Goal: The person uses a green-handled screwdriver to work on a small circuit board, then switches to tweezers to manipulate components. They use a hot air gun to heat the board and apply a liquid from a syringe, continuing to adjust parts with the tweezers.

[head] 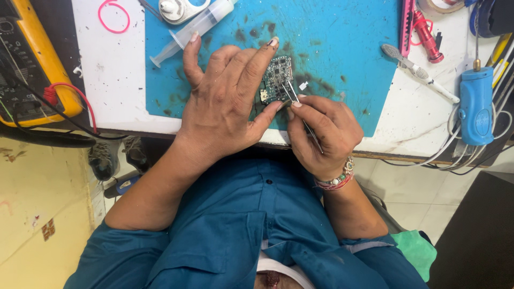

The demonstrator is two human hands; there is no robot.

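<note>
A small dark green circuit board point(277, 78) lies on a stained blue work mat point(342, 32). My left hand point(225, 101) rests over it, index fingertip on its top edge and thumb at its lower edge, holding it in place. My right hand point(321, 134) pinches thin metal tweezers point(300, 104), whose tips touch the board's right side. A tiny white part point(303, 85) sits on the mat just right of the board.
A plastic syringe point(193, 29) lies at the mat's top left, beside a pink rubber band point(112, 15). A yellow multimeter point(32, 64) with leads sits far left. A brush point(417, 72), red tool point(425, 35) and blue-handled tool point(475, 104) lie right.
</note>
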